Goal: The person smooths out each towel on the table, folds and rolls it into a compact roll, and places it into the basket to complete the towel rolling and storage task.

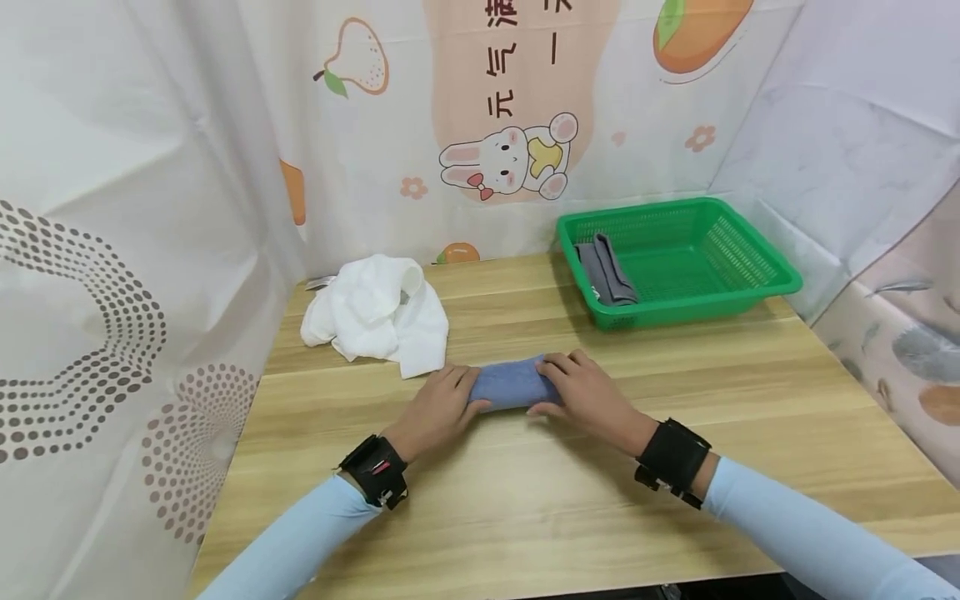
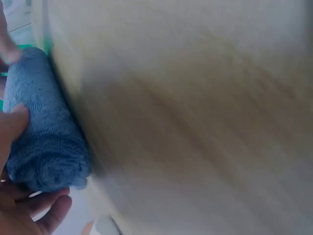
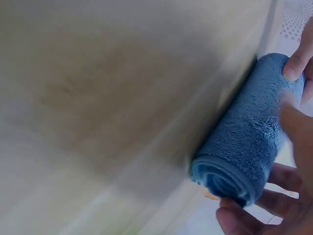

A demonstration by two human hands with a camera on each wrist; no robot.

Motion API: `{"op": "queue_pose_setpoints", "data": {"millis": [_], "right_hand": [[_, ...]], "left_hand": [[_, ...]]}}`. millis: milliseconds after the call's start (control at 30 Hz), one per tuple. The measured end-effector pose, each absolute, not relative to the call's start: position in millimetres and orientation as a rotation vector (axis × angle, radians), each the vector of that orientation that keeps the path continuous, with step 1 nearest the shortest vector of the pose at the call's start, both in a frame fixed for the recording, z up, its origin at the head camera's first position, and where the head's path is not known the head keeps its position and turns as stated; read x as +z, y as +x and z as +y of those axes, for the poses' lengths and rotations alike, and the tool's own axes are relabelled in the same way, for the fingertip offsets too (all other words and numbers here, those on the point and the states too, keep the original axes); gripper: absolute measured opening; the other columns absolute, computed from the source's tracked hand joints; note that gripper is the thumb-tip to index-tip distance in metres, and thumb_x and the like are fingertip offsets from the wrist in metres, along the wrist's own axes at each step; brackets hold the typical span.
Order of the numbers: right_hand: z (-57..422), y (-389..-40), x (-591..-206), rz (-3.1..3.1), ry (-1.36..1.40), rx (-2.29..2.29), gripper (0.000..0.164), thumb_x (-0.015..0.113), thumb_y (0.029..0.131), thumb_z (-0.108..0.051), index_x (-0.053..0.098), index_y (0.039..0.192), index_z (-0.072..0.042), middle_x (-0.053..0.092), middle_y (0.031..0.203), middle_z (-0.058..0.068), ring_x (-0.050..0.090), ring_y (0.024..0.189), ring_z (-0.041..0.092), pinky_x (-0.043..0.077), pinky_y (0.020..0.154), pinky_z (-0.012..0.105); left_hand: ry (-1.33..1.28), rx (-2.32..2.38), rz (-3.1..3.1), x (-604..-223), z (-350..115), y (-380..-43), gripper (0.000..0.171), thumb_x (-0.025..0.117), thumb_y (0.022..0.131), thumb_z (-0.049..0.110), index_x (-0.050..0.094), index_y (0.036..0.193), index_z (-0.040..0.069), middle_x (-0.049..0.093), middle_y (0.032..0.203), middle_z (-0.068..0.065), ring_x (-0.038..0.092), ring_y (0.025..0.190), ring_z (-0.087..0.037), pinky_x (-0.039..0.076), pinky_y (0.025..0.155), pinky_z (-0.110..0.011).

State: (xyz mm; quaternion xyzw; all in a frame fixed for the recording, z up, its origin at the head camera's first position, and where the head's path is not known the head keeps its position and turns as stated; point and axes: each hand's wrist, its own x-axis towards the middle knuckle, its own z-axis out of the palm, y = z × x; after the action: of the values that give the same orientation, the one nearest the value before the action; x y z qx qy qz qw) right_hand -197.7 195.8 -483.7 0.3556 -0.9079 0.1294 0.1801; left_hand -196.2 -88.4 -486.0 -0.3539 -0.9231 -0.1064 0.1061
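Note:
A blue towel point(image 1: 512, 385), rolled into a tight cylinder, lies crosswise on the wooden table. My left hand point(image 1: 433, 410) grips its left end, thumb on the near side and fingers round the far side. At the other end my right hand point(image 1: 591, 402) holds the roll the same way. In the left wrist view the coiled end of the rolled towel point(image 2: 49, 169) shows between thumb and fingers. The right wrist view shows the opposite spiral end of the towel point(image 3: 227, 178), with fingertips curled under it.
A crumpled white towel point(image 1: 375, 312) lies at the back left, close to my left hand. At the back right stands a green plastic basket point(image 1: 697, 310), a folded grey cloth point(image 1: 606, 271) inside its left part. Patterned curtains point(image 1: 360, 167) hang behind the wooden table point(image 1: 525, 517).

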Motion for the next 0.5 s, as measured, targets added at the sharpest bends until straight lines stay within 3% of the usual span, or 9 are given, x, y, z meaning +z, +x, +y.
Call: {"op": "queue_pose_setpoints", "data": {"millis": [67,200,300,400,500], "right_hand": [[193.0,-201.7,-482.0,-2.627,1.006,0.355,0.067,0.088,0.081,-0.040,0.067,0.126,0.004,0.067,0.122,0.019,0.057,0.097,0.034,0.048,0.089,0.045],[191.8,-212.4,-478.6,-2.720,1.024,0.400,0.057,0.087,0.084,-0.029,0.067,0.124,0.006,0.069,0.119,0.019,0.059,0.096,0.033,0.044,0.087,0.046],[192.0,-219.7,-475.6,-2.811,1.067,0.545,0.050,0.081,0.090,-0.025,0.066,0.124,0.009,0.069,0.117,0.020,0.063,0.100,0.033,0.044,0.089,0.047],[191.0,-226.0,-471.3,-2.937,1.083,0.766,0.037,0.070,0.099,-0.025,0.069,0.119,0.006,0.071,0.107,0.015,0.066,0.097,0.028,0.047,0.087,0.046],[188.2,-230.0,-466.3,-3.042,1.062,0.929,0.031,0.062,0.105,-0.027,0.072,0.114,0.001,0.070,0.100,0.008,0.064,0.093,0.023,0.049,0.085,0.045]], "left_hand": [[-1.010,-0.334,-2.747,-486.8,-88.4,-195.5,0.052,0.056,0.106,0.041,0.059,0.133,-0.003,0.066,0.120,-0.013,0.061,0.117,-0.027,0.048,0.102,-0.040],[-1.001,-0.453,-2.779,-484.0,-86.4,-198.5,0.044,0.053,0.108,0.037,0.057,0.127,-0.003,0.067,0.105,-0.012,0.064,0.103,-0.026,0.052,0.089,-0.039],[-0.999,-0.616,-2.813,-481.1,-86.4,-203.1,0.037,0.052,0.109,0.032,0.055,0.128,0.001,0.068,0.098,-0.010,0.066,0.091,-0.023,0.053,0.080,-0.040],[-0.956,-0.732,-2.861,-479.2,-88.7,-206.5,0.027,0.048,0.111,0.028,0.057,0.128,0.009,0.068,0.090,-0.004,0.064,0.081,-0.019,0.053,0.076,-0.038],[-0.921,-0.710,-2.838,-479.7,-90.2,-205.8,0.023,0.047,0.111,0.022,0.061,0.125,0.010,0.066,0.093,-0.005,0.063,0.086,-0.022,0.052,0.080,-0.038]]}}
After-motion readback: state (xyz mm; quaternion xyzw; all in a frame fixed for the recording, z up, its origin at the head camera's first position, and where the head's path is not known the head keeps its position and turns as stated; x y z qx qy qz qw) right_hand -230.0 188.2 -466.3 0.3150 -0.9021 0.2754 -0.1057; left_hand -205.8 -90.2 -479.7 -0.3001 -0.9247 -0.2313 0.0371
